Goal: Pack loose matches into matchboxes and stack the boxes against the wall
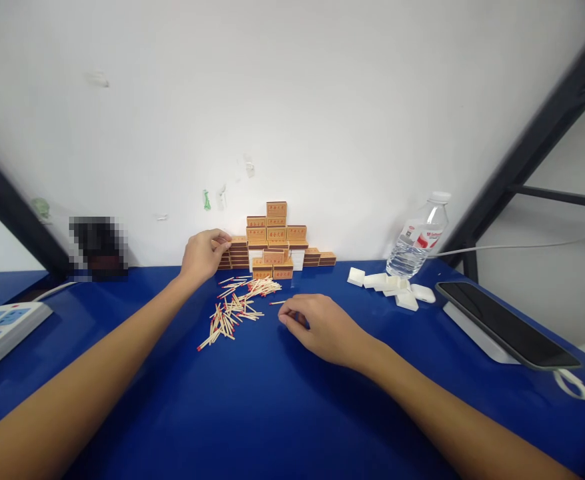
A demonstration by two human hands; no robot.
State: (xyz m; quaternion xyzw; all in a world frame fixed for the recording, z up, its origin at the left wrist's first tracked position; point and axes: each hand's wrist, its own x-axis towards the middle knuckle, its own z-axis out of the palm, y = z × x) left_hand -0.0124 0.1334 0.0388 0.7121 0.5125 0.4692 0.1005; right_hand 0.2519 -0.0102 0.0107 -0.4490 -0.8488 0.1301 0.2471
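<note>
My left hand [203, 257] is at the left end of a stepped stack of orange-brown matchboxes [277, 235] against the wall. Its thumb and fingers close around a matchbox [221, 245] on the top row there, partly hiding it. My right hand [325, 328] rests low over the blue table with its fingers curled together. A single match [277, 303], red head to the left, sticks out from those fingertips. Between the hands and in front of the stack lies a loose pile of red-tipped matches [235, 310].
White blocks [386, 283] and a white case [423, 293] lie right of the stack, before a water bottle [417, 237]. A phone [507, 323] leans on a white stand at far right. A power strip [9, 327] sits at left on the blue table [252, 413].
</note>
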